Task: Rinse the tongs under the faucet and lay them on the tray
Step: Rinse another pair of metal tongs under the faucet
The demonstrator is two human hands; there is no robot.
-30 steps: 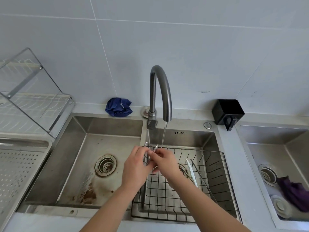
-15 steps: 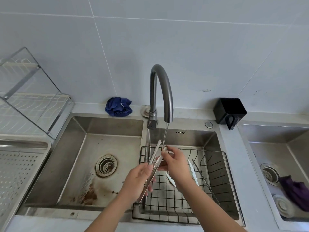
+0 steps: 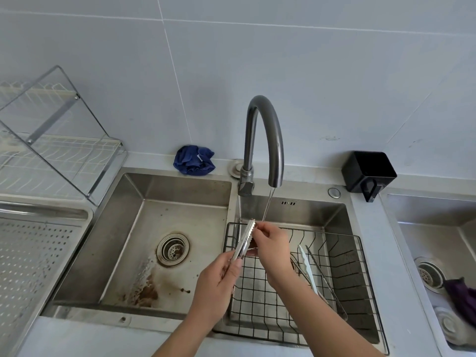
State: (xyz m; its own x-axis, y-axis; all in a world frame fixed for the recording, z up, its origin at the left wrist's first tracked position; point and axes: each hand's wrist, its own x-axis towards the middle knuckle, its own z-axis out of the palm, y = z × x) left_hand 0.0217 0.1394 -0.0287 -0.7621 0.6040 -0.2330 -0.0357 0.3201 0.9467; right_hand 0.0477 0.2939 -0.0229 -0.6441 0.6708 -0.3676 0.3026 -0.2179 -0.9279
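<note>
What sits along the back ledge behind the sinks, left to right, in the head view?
dish rack → blue cloth → faucet → round metal cap → black holder

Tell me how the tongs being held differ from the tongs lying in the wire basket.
The held tongs are gripped by the left hand and right hand, tilted up, tip near the water. The basket tongs lie low in the wire basket, untouched, away from the stream. Both show scalloped edges.

The serrated steel tongs (image 3: 246,238) I hold slant closed, tips toward one o'clock, just beside the faucet (image 3: 277,140) stream.
</note>
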